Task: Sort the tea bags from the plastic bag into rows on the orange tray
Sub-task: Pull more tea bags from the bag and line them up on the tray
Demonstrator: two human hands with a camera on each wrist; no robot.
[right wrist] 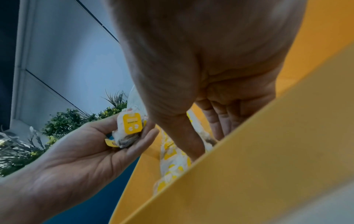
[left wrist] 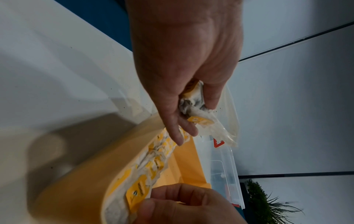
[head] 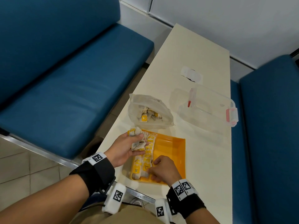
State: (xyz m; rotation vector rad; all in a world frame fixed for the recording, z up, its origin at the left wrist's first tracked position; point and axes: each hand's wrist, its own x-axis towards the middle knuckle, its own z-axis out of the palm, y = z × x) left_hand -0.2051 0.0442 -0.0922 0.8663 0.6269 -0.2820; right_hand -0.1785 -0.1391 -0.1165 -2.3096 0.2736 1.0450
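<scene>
While the left hand cups a bunch of white paper tea bags with yellow tags in its curled fingers above the tray's left edge, the right hand bends its fingers onto the rows of tea bags in the orange plastic tray. The clear plastic bag lies open just beyond the tray on the cream tabletop, beside a clear lidded box; blue benches flank it.
</scene>
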